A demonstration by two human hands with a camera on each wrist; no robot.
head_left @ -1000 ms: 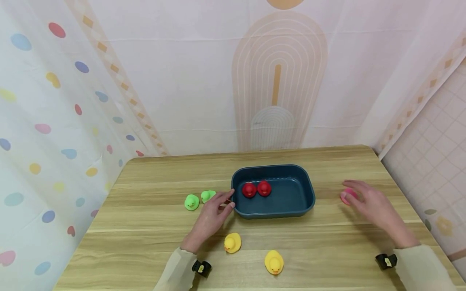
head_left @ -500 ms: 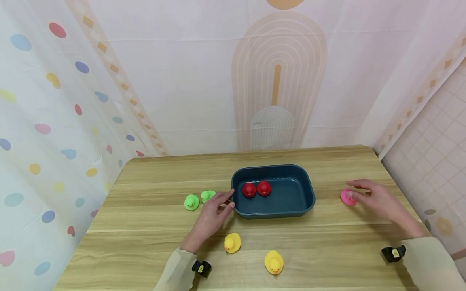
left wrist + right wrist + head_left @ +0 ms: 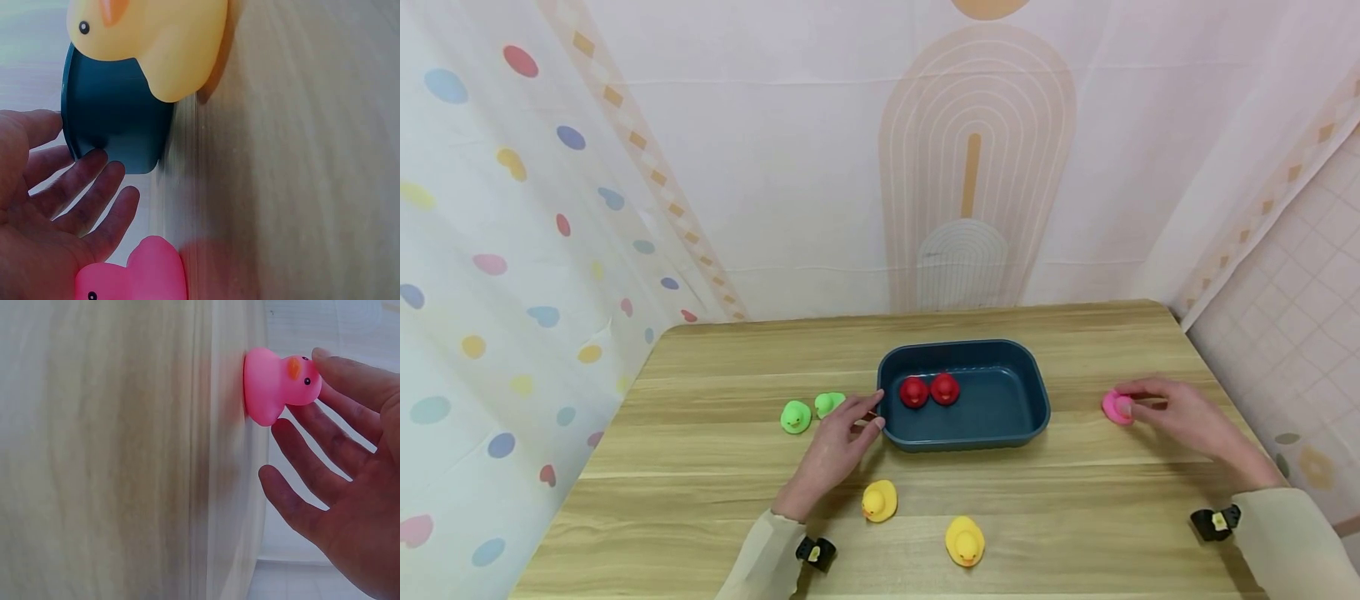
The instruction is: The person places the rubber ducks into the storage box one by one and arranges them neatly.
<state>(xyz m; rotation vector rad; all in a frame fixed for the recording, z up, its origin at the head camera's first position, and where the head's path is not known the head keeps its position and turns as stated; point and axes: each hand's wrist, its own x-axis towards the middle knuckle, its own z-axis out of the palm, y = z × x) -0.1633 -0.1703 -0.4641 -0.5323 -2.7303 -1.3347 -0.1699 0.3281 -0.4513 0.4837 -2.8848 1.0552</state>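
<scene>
A person pinches the head of a pink rubber duck (image 3: pixel 1117 407) between thumb and forefinger of the right hand (image 3: pixel 1180 418), the remaining fingers loose. The duck sits upright near the right edge of a wood-grain desk (image 3: pixel 700 467). Only the head is held, so a light or off-center grip could let the smooth toy slip, tip or skid toward that edge.

Nearer the far edge, the left hand (image 3: pixel 837 437), its fingers extended and gripping nothing, touches the left end of a dark blue tray (image 3: pixel 1000 412); too hard a push could slide it and jostle the two red ducks (image 3: pixel 945 389) inside. A second pink duck (image 3: pixel 150 275), visible in the left wrist view, stands close by that hand, apparently masked by it from above, and could be knocked over by a lowered or sideways-swung wrist. The two green ducks (image 3: pixel 795 417) left of the tray and the yellow duck (image 3: pixel 878 502) beside the left forearm run a similar risk; another yellow duck (image 3: pixel 964 542) sits toward the near edge.

No brand or lettering is legible. The black wrist units (image 3: pixel 1213 524) bear small pale-and-yellow marks, too small to read.
</scene>
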